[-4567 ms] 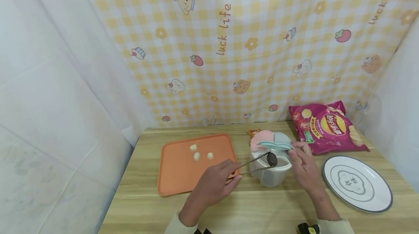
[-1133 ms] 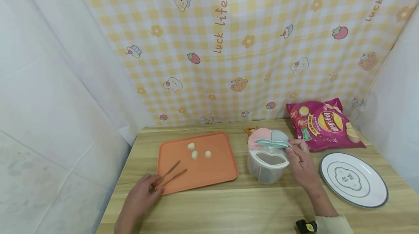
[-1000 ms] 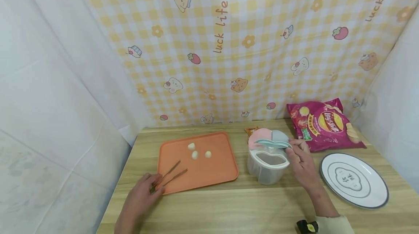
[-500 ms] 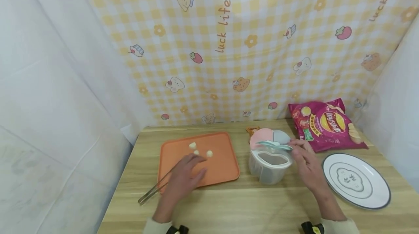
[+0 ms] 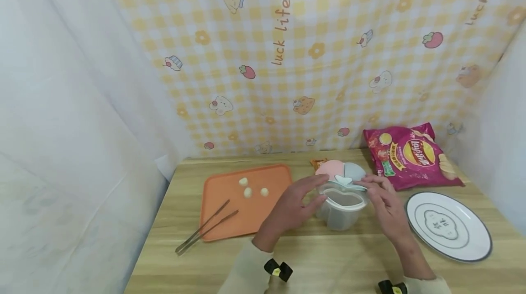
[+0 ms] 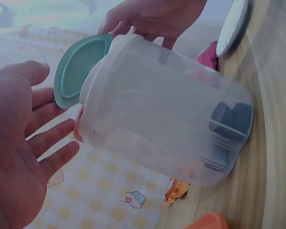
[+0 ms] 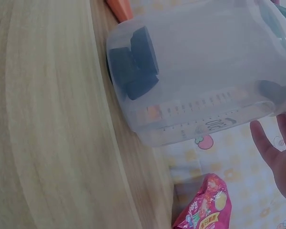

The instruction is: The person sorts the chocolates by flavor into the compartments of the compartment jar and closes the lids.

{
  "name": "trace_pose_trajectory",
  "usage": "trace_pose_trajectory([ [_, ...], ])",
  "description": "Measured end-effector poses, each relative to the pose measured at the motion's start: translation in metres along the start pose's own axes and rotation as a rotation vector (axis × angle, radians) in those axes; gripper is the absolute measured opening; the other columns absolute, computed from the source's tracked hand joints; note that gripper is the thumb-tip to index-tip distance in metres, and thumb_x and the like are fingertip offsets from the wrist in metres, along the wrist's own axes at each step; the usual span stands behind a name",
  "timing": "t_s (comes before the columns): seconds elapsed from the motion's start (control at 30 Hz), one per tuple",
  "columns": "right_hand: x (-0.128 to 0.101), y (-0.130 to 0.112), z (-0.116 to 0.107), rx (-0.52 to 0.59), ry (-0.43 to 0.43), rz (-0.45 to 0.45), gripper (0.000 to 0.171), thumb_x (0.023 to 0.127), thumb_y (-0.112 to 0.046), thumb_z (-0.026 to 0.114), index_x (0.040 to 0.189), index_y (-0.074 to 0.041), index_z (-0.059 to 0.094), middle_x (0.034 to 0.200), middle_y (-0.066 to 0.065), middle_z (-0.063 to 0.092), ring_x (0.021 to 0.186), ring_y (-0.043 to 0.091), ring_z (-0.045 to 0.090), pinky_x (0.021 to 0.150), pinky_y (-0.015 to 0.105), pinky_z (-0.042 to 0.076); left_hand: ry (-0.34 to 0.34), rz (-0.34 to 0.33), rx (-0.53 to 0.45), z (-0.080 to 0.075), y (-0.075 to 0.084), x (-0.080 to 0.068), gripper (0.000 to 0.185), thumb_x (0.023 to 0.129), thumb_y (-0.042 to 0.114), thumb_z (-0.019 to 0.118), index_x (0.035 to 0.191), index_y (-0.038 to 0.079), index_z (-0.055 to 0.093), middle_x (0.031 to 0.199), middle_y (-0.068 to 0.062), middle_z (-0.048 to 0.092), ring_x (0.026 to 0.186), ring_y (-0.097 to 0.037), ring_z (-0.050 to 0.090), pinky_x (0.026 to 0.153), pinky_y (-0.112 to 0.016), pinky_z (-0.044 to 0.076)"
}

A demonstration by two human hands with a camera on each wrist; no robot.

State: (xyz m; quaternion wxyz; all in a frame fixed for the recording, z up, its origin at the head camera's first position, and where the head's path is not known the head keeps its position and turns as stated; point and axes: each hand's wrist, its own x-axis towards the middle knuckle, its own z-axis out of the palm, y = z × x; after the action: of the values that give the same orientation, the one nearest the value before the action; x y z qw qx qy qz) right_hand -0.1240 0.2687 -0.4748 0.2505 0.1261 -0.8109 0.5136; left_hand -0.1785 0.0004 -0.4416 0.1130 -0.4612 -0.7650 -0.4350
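Observation:
A clear plastic container (image 5: pixel 340 214) stands right of the tray, with dark round cookies (image 6: pixel 231 119) at its bottom. Its lid has pink, grey and teal sections. My right hand (image 5: pixel 371 186) pinches the raised teal lid flap (image 5: pixel 347 181) at its right edge, and the heart-shaped opening shows below. My left hand (image 5: pixel 314 189) is open, fingers straight, right beside the container's left side. Whether it touches is unclear. In the left wrist view my left hand's palm (image 6: pixel 14 157) faces the container (image 6: pixel 167 124). In the right wrist view, cookies (image 7: pixel 133 64) show through the container wall (image 7: pixel 205 81).
Metal tongs (image 5: pixel 205 232) lie across the front left edge of an orange tray (image 5: pixel 230 221), which holds three white balls (image 5: pixel 248 192). A pink chips bag (image 5: pixel 411 157) lies at the back right, a white plate (image 5: pixel 448 228) at the right. A small orange packet (image 5: pixel 317 163) sits behind the container.
My left hand dropped a cookie from the tongs into the container, laid the tongs on the tray's edge, let go and moved right to the container. The right hand stayed on the lid flap.

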Motion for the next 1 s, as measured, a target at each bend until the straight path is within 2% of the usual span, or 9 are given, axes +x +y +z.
trace_pose_trajectory([
  [0.2, -0.005, 0.003, -0.001, -0.019, -0.024, -0.008, 0.032, 0.106, 0.001, 0.048, 0.126, -0.003, 0.072, 0.134, 0.008, 0.053, 0.138, 0.011, 0.038, 0.107, 0.018, 0.028, 0.007, -0.02, -0.053, 0.005, -0.001, -0.006, 0.039, 0.106, 0.019, 0.06, 0.143, 0.008, 0.059, 0.146, -0.004, 0.058, 0.139, -0.015, 0.048, 0.111, -0.034, 0.039],
  [0.37, -0.008, 0.008, -0.003, -0.03, -0.066, 0.01, 0.035, 0.106, 0.0, 0.047, 0.132, -0.006, 0.069, 0.143, 0.005, 0.05, 0.144, 0.011, 0.032, 0.11, 0.02, 0.024, -0.009, -0.019, -0.043, 0.007, -0.003, -0.011, 0.037, 0.105, 0.018, 0.06, 0.141, 0.009, 0.061, 0.148, -0.004, 0.057, 0.142, -0.016, 0.044, 0.113, -0.036, 0.037],
  [0.73, -0.011, 0.009, -0.002, 0.003, -0.092, -0.014, 0.037, 0.102, 0.004, 0.051, 0.135, -0.005, 0.067, 0.147, 0.008, 0.046, 0.147, 0.016, 0.028, 0.112, 0.021, 0.022, 0.006, 0.079, 0.027, 0.013, -0.007, -0.015, 0.038, 0.102, 0.012, 0.064, 0.139, 0.006, 0.062, 0.148, -0.007, 0.056, 0.144, -0.02, 0.042, 0.115, -0.037, 0.034],
  [1.0, -0.011, 0.009, -0.001, 0.021, -0.086, 0.013, 0.036, 0.102, 0.004, 0.054, 0.134, -0.005, 0.067, 0.147, 0.007, 0.045, 0.149, 0.016, 0.026, 0.113, 0.023, 0.021, 0.02, 0.076, 0.028, 0.016, -0.009, -0.017, 0.036, 0.103, 0.013, 0.062, 0.139, 0.007, 0.063, 0.149, -0.005, 0.056, 0.145, -0.02, 0.041, 0.115, -0.038, 0.034],
])
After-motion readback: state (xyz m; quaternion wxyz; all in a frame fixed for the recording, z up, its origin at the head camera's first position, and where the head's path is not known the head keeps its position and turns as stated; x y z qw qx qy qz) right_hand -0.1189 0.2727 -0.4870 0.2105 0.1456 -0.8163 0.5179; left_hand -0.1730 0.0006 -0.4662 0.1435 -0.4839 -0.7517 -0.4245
